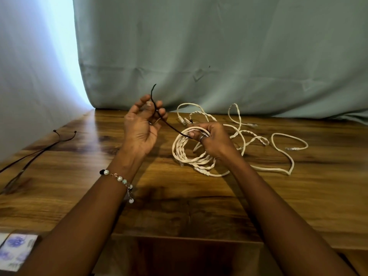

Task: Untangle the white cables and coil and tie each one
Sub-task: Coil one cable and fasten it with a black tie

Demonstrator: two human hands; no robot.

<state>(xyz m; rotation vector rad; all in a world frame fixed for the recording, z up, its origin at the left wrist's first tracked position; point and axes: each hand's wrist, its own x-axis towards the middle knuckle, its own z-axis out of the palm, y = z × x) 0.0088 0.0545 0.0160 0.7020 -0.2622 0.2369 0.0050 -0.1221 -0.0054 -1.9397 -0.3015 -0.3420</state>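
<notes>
The coiled white cable (191, 154) was taken as the reference point; it sat on the wooden table (199, 206), partly lifted at its upper right edge. The right hand (211, 139) was closed around that upper right part of the coil, a ring visible on one finger, and pinched the lower end of a black tie cord (159, 114) against the loops. The cord ran up and to the left of the coil to the left hand (142, 126), which was raised above the table, palm toward the camera, fingers curled loosely around the cord; its free end stood up beyond the fingertips. A beaded bracelet (119, 179) circled the left wrist. To the right of and behind the coil lay the loose white cables (258, 140), twisted together in places, with clear plug ends showing. Well to the left of the coil, two more black cords (39, 152) lay on the table. A grey-green curtain (219, 56) hung behind the coil.
</notes>
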